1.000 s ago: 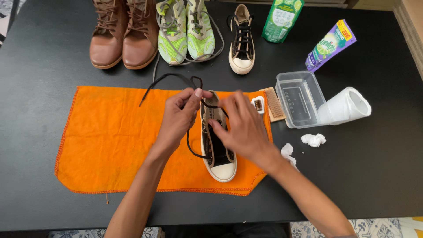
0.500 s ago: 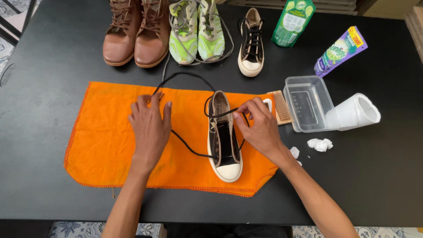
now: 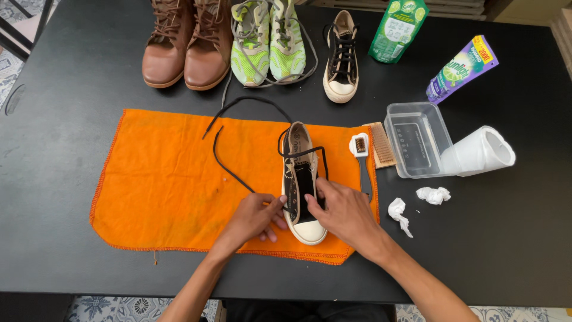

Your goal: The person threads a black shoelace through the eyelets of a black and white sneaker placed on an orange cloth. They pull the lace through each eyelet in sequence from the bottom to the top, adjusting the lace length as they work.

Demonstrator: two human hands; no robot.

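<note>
Mid-unlacing: left hand [image 3: 253, 217] pinched black lace [image 3: 229, 170], right hand [image 3: 345, 213] clasped sneaker [image 3: 301, 185] beside it. Next, probably: lace drawn free of lowest eyelets.

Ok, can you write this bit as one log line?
left hand: pinching black lace | right hand: on sneaker | under: orange cloth

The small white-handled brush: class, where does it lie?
The small white-handled brush lies on the orange cloth's right edge, between the black canvas sneaker and the wooden brush.
</note>
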